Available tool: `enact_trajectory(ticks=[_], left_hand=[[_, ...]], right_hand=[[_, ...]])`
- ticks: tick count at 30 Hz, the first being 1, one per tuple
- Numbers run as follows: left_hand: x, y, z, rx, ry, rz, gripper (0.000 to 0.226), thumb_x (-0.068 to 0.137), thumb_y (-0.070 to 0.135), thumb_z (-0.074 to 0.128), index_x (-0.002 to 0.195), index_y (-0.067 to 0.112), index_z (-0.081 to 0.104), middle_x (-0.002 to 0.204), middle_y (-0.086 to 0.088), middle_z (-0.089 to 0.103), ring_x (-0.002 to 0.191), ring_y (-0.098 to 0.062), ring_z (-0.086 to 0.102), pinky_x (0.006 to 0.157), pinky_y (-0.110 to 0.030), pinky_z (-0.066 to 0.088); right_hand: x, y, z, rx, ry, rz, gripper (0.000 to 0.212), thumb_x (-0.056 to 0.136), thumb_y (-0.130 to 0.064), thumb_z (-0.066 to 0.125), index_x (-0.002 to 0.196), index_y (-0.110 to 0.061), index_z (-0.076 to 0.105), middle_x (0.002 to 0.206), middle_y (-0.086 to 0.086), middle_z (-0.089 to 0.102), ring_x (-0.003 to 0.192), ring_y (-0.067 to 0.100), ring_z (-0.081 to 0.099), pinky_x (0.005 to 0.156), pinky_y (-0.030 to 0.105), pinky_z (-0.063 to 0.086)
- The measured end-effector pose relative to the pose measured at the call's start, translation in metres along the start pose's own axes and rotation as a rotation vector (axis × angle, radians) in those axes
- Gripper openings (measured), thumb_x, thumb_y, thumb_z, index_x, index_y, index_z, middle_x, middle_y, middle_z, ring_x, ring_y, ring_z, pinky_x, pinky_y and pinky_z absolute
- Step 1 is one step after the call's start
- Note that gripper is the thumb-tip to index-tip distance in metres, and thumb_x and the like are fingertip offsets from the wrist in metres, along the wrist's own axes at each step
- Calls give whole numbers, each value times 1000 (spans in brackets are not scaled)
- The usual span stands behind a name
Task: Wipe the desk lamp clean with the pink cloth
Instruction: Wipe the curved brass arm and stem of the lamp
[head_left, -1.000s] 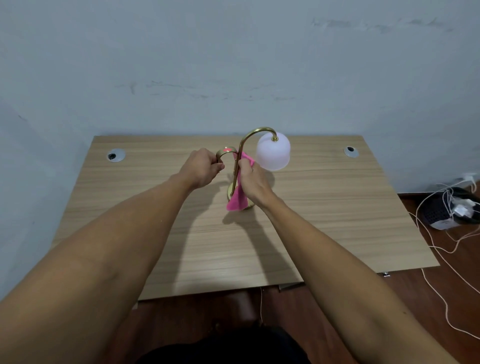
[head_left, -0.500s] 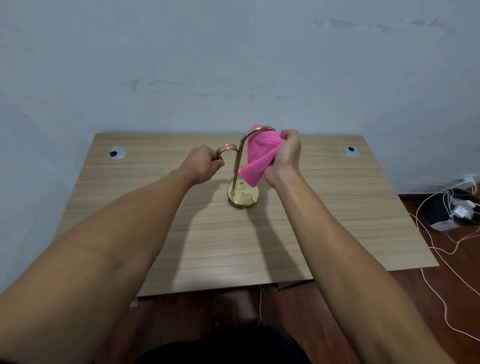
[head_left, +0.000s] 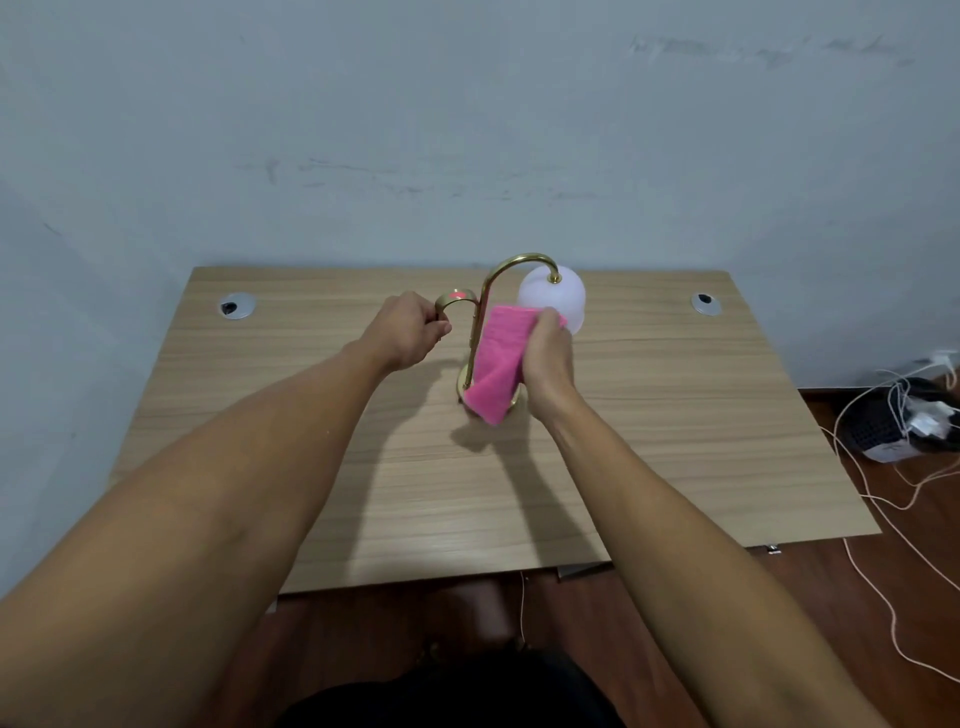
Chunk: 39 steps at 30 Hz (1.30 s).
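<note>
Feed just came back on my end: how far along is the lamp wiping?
Midway, I'd judge. Nothing shows as finished. In hand: the right hand presses the pink cloth by the lamp's gold stem, just below the white shade; the left hand has a grip on the small gold arm. The base may remain.

Place: a plain home or small office room, sparsely set up.
Desk: a light wood-grain rectangular desk (head_left: 649, 441) with round silver cable grommets (head_left: 237, 305), pushed against the wall.
Wall: a scuffed pale blue-grey painted wall (head_left: 467, 130).
Floor: dark reddish-brown wooden floor (head_left: 857, 597), with loose white cables (head_left: 878, 501) and a black mesh basket (head_left: 878, 426).
</note>
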<state>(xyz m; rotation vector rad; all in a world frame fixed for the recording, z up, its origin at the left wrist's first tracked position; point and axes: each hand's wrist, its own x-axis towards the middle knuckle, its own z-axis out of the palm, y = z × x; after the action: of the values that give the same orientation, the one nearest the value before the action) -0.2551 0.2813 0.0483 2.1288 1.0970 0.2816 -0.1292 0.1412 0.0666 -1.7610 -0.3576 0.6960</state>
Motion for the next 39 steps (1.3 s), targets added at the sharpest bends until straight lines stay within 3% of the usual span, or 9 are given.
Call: enact_trajectory(ticks=[5, 8, 12, 16, 23, 26, 29, 33, 39], left_hand=[[1, -1, 0, -6, 0, 2, 24, 94, 23, 64, 80, 8, 74, 81, -15, 75, 72, -26, 64, 68, -29, 47], [2, -2, -1, -12, -5, 3, 23, 95, 24, 64, 81, 8, 74, 82, -15, 76, 74, -25, 65, 74, -33, 51], [2, -1, -1, -22, -6, -6, 22, 94, 23, 64, 82, 8, 75, 83, -13, 77, 81, -26, 69, 75, -30, 50], [2, 1, -1, -29, -8, -8, 22, 94, 21, 64, 84, 6, 75, 84, -14, 77, 79, -27, 68, 71, -29, 49], [2, 1, -2, 3, -9, 16, 24, 94, 21, 63, 80, 5, 74, 81, -16, 76, 77, -29, 68, 73, -34, 52], [3, 0, -1, 0, -4, 10, 25, 94, 21, 63, 79, 3, 74, 81, -17, 75, 73, -26, 65, 71, -32, 50], [3, 1, -1, -6, 6, 5, 25, 94, 20, 64, 80, 3, 74, 82, -17, 76, 70, -22, 62, 69, -31, 48], [4, -1, 0, -3, 10, 2, 23, 94, 20, 64, 82, 5, 75, 82, -16, 76, 74, -24, 66, 72, -33, 51], [4, 0, -1, -5, 4, 11, 23, 95, 21, 64, 82, 5, 75, 81, -17, 76, 79, -30, 69, 76, -36, 53]], right_hand=[[-15, -18, -19, 514, 347, -54, 35, 104, -30, 36, 74, -21, 50, 76, -4, 53, 76, 19, 56, 64, 32, 46], [-16, -26, -11, 475, 416, -250, 34, 107, -39, 39, 108, -22, 68, 104, 0, 70, 102, 31, 69, 84, 52, 59], [-15, -13, 11, 67, 131, -575, 55, 109, -28, 36, 162, -18, 39, 161, 14, 47, 145, 27, 47, 118, 52, 41], [-13, 8, 23, -239, -55, -746, 65, 109, -12, 39, 168, -4, 12, 178, 10, 5, 166, 24, -2, 134, 40, 5], [3, 45, 25, -541, -186, -973, 64, 103, -11, 36, 164, 4, 23, 175, 19, 17, 164, 35, 13, 133, 51, 15], [-9, 49, 20, -420, -223, -891, 63, 104, -14, 35, 166, -9, 28, 176, 0, 23, 159, 17, 31, 127, 27, 31], [-21, 54, 18, -239, -201, -665, 53, 106, -15, 40, 158, -20, 48, 165, -10, 43, 116, 2, 62, 103, 19, 51], [-18, 34, 18, 95, 109, -105, 47, 93, -41, 37, 99, -7, 69, 92, 8, 69, 90, 28, 66, 71, 34, 52], [-8, -15, 16, 321, 142, 84, 54, 93, -51, 40, 116, -12, 69, 115, 8, 69, 114, 31, 64, 87, 36, 52]])
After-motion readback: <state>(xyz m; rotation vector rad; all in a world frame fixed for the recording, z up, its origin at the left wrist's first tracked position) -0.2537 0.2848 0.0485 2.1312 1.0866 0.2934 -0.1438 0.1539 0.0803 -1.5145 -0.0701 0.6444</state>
